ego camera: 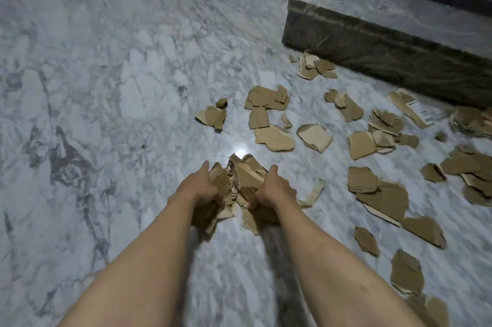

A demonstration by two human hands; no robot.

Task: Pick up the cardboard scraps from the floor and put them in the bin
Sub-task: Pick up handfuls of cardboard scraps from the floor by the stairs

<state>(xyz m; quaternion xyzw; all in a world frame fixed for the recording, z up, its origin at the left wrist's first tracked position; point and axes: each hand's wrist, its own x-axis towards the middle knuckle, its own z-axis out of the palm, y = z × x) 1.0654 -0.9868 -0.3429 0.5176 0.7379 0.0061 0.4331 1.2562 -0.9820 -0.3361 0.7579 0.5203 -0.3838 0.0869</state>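
Both hands are closed on one loose bundle of torn cardboard (241,182), the left hand (206,188) clamped on its left side and the right hand (275,190) on its right, low over the marble floor (106,86). Pieces could be shed from the underside if the squeeze is eased, since ragged ends hang below the palms unsupported. Further right, many brown, rough-edged scraps (383,193) lie scattered flat towards the stone step (386,41); no bin is seen.
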